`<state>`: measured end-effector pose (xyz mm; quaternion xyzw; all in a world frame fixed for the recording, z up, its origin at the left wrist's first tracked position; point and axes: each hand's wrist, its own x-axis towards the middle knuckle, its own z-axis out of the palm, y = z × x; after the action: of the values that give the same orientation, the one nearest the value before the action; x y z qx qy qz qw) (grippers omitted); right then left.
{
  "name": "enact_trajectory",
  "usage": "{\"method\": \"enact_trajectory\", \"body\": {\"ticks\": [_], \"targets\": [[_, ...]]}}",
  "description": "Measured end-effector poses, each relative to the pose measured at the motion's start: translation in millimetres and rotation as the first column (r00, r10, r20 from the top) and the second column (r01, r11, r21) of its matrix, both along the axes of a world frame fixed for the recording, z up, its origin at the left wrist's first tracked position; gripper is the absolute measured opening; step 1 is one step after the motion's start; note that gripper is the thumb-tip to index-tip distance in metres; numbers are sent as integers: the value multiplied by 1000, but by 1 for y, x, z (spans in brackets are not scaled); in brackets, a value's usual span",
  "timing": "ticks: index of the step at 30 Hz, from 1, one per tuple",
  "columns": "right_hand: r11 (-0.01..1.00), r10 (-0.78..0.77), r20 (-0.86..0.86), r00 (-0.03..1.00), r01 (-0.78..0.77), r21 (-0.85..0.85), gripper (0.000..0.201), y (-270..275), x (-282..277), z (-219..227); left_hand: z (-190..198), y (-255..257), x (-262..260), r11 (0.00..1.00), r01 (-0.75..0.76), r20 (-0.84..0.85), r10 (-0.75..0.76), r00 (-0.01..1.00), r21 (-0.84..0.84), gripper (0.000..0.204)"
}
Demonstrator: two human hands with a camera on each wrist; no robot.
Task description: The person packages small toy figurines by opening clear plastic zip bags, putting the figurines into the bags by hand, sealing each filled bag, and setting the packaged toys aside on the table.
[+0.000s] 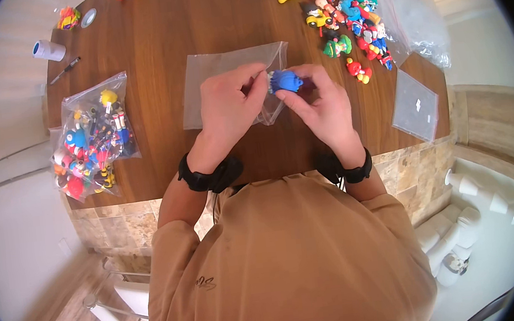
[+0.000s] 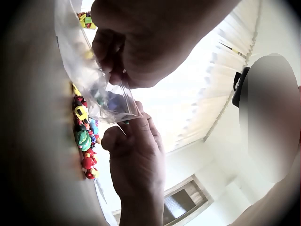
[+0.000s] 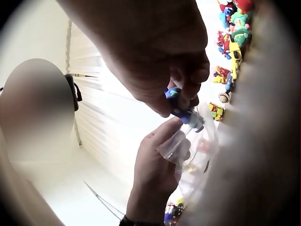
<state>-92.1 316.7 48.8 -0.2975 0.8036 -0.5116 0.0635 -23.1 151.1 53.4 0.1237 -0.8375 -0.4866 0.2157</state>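
A blue figure (image 1: 286,81) with a pale end is held by the right hand (image 1: 326,104), thumb and fingers curled round it. The left hand (image 1: 226,104) pinches the edge of a clear plastic bag (image 1: 198,73) right beside the figure's pale end. Most of this bag lies flat on the table under both hands. From the right wrist view, the blue figure (image 3: 181,106) is between the right hand's (image 3: 164,66) fingers at the bag's mouth, with the left hand (image 3: 155,169) on the plastic. Part of the figure is hidden by the fingers.
A filled bag of figures (image 1: 95,137) lies at the table's left. Many loose figures (image 1: 335,14) spread over the back right, beside empty clear bags (image 1: 417,18). A flat clear packet (image 1: 415,105) is at the right edge. A white jar (image 1: 49,50) and a pen (image 1: 66,69) lie back left.
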Motion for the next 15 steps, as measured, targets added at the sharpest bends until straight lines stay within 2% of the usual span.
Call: {"method": "enact_trajectory", "body": {"ticks": [1, 2, 4, 6, 8, 9, 10, 12, 13, 15], "targets": [[1000, -2, -100, 995, 0, -19, 30, -5, 0, -1, -1, -1, 1, 1000, -1, -7, 1, 1000, 5, 14], [1000, -8, -111, 994, 6, -10, 30, -7, -1, -1, -2, -2, 1, 1000, -12, -5, 12, 1000, 15, 13], [991, 83, -213, 974, -58, 121, 27, -11, -4, -1, -4, -1, 1, 999, -10, -17, 10, 1000, 38, 13], [986, 88, -233, 969, -51, 161, 26, -13, -5, 3, -6, -2, 2, 998, -21, -25, 23, 999, 57, 13], [954, 77, 13, 997, -77, 291, 25, -14, -5, 8, -8, -4, 2, 998, -21, -17, 22, 1000, 61, 13], [945, 64, 89, 994, -89, 315, 24, -15, -5, 10, -8, -4, 3, 998, -27, 1, 27, 1000, 57, 13], [944, 64, 87, 994, -89, 318, 24, -15, -4, 6, -8, -3, 3, 998, -27, -1, 27, 1000, 61, 13], [991, 134, 370, 920, -122, -55, 26, -14, -3, -8, -7, -2, 3, 998, -60, -44, 60, 997, -2, 13], [992, 129, 370, 920, -118, -52, 26, -10, -4, -7, -6, -4, 3, 998, -57, -44, 57, 997, 1, 13], [954, 276, 560, 781, -154, -256, 31, 0, -11, 0, -6, -11, 4, 989, -148, -66, 146, 987, -17, 12]]}}
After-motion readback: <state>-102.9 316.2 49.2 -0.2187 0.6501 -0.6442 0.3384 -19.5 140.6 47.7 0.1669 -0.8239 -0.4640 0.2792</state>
